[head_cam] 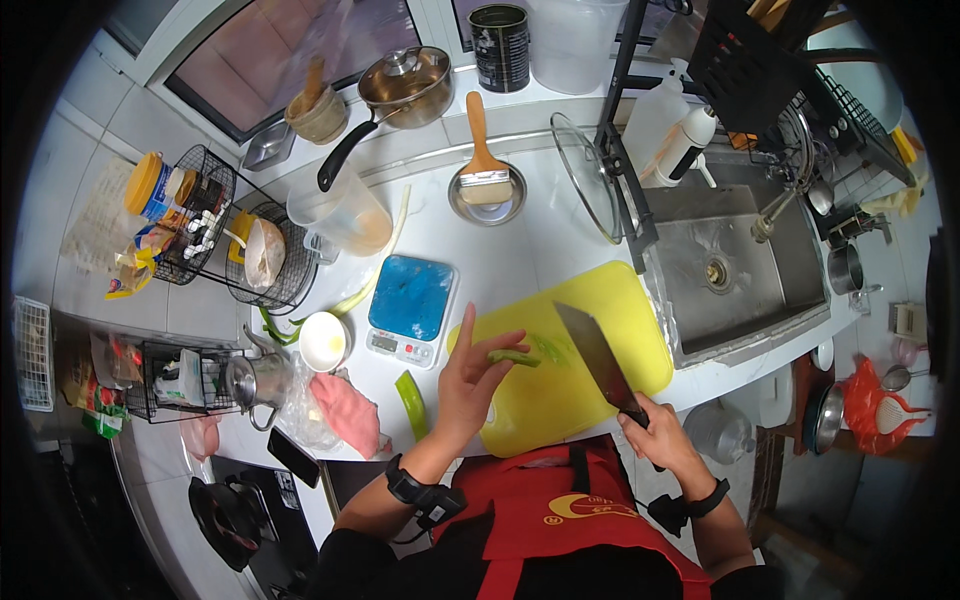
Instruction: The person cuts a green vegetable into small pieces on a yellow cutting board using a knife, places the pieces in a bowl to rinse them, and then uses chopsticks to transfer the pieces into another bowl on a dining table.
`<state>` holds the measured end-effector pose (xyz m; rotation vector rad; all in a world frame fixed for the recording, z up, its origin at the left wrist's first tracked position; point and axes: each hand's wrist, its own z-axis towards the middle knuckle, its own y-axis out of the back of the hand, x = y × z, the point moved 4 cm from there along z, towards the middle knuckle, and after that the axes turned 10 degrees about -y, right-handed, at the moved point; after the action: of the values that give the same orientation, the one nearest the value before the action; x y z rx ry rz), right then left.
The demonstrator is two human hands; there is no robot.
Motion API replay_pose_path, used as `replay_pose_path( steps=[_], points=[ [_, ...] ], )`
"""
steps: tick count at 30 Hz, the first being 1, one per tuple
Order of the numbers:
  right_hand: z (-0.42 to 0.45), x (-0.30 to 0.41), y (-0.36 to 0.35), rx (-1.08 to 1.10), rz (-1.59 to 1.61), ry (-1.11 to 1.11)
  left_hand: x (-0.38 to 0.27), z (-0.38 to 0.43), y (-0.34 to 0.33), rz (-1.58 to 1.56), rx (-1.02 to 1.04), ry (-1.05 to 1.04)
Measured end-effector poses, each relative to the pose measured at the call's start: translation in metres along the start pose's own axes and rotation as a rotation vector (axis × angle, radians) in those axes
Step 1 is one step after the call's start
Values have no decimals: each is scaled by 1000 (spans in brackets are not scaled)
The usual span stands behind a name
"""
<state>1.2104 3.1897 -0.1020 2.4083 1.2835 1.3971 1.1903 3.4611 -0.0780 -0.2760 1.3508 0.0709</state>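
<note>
My right hand (660, 435) grips the handle of a kitchen knife (600, 352), whose broad blade slants up and left over the yellow cutting board (622, 300). At the board's left side, my left hand (469, 379) is raised with a short piece of green vegetable (514, 358) between thumb and fingers, the index finger pointing up. Thin green slices (553, 351) lie on the board between hand and blade. To the left of my left hand a longer green piece (410, 401) rests on the white counter.
A kitchen scale (411, 300), white bowl (324, 342), pink cloth (346, 412) and metal pitcher (255, 381) stand left. A brush lies across a metal bowl (487, 214) behind the board. A glass lid (589, 180) leans near the rack; the steel sink (720, 247) is at right.
</note>
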Motion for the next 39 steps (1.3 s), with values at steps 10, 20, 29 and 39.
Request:
replay_pose_path(
  steps=[10,20,29,39],
  points=[
    [-23,24,7,9,-194,200,18,-5,6,185,88,-81],
    [17,-42,-44,20,-307,223,147,-64,28,216,62,217],
    [11,-39,-48,52,-316,155,161,-73,36,103,-2,369],
    [-5,-44,-47,55,-317,151,159,-80,31,90,-5,440]
  ],
)
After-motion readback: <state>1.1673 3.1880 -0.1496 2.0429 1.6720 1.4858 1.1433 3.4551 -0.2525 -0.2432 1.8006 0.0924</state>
